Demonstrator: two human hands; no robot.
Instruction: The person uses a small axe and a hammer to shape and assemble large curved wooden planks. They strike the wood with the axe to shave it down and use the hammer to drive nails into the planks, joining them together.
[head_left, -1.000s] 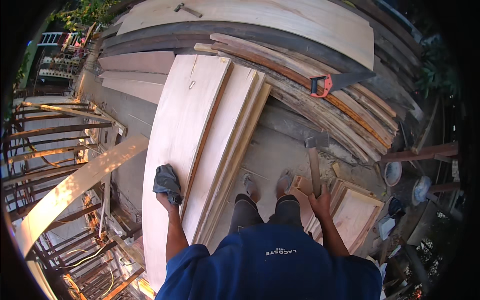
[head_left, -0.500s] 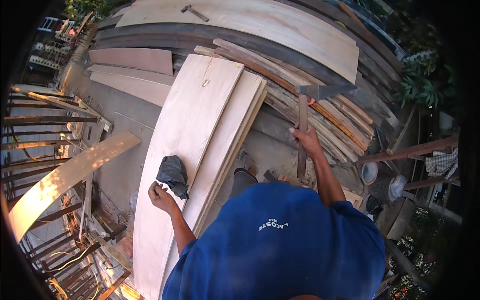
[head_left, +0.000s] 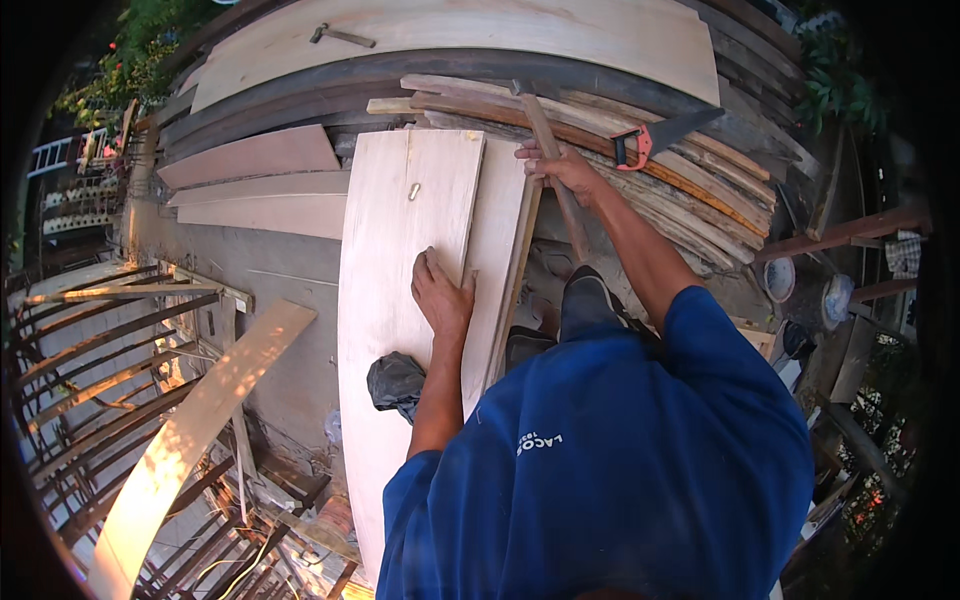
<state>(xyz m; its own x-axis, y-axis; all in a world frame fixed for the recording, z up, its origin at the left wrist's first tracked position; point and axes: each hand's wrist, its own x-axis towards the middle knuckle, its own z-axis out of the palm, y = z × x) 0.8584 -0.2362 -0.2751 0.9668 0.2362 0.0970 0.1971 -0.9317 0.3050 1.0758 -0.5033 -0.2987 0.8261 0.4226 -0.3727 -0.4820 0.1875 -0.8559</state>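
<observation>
My left hand (head_left: 443, 295) lies on a pale plywood panel (head_left: 375, 280) with its fingers stretched out, near the panel's right edge. Beside my left forearm a crumpled black plastic bag (head_left: 393, 385) rests on the same panel. In my right hand (head_left: 568, 172) is a hammer (head_left: 543, 125) by its long wooden handle, the head pointing away from me; some fingers reach over the edge of the panels below. Under the top panel more pale panels (head_left: 503, 200) are stacked. A small shiny piece (head_left: 414, 191) sits near the panel's far end.
A handsaw with a red handle (head_left: 632, 148) lies on stacked timber strips (head_left: 690, 215) to the right. Another hammer (head_left: 342, 38) rests on a large plywood sheet (head_left: 460, 30) at the back. At left, a curved thin board (head_left: 200, 430) leans over wooden slat frames (head_left: 110, 350).
My left hand has moved from beside the black bag to farther up the panel and opened flat. The right hand has carried the hammer left, away from the saw, to the panels' edge.
</observation>
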